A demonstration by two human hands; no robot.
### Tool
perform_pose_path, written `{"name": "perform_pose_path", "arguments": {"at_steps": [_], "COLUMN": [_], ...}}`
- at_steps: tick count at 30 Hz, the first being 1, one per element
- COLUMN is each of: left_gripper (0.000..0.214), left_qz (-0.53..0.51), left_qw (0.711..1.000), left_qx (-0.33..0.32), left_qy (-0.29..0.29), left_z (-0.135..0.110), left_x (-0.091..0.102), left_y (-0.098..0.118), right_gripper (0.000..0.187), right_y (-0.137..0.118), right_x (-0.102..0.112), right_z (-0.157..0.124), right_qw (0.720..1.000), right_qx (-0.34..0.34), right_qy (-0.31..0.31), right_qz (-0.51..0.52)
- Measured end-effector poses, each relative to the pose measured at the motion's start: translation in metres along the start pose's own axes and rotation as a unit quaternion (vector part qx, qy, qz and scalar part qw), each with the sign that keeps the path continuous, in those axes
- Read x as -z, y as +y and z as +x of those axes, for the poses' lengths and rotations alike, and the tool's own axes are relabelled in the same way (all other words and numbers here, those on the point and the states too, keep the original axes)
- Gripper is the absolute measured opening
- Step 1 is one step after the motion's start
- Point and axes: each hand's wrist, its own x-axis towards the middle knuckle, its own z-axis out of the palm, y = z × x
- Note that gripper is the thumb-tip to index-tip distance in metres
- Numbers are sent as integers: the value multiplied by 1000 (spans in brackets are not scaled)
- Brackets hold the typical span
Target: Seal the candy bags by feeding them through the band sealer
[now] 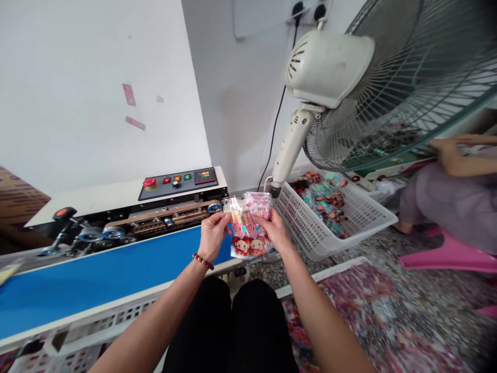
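Observation:
Several small printed plastic packets (250, 228), pink and clear with red-haired cartoon faces at the lower edge, are fanned out between my two hands. My left hand (214, 233) pinches their left side, and a beaded bracelet circles that wrist. On the right side, my right hand (275, 228) grips the packets with the thumb across their front. The packets are held above the right end of a blue conveyor belt (128, 274). What the packets contain is hard to make out.
Behind the belt stands a sealing machine with a control panel (178, 182) and rollers. A large fan (330, 67) rises at right. White baskets of packets stand on the floor, one (337, 212) beyond my right hand. A co-worker (450, 191) sits at far right near a pink stool (446, 254).

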Motion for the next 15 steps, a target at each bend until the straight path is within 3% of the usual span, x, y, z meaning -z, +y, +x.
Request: {"name": "perform_pose_path", "arguments": {"at_steps": [4,7,11,15], "left_gripper": [29,23,20,23], "left_qz": [91,147,179,261], "left_qw": [987,972,965,951], "left_qx": [130,185,193,162], "left_qy": [-4,-18,10,36], "left_z": [22,34,45,51], "left_x": [3,5,15,45], "left_y": [-4,-6,-11,-7], "right_gripper": [44,45,44,41], "right_y": [-6,-6,-4,-3], "right_x": [2,3,3,3], "right_z": [-3,-3,-2,-2], "right_qw": [1000,999,998,999], "right_qx": [8,8,4,2], "right_qy": [1,4,5,7], "right_qz": [-27,-51,-62,-54]}}
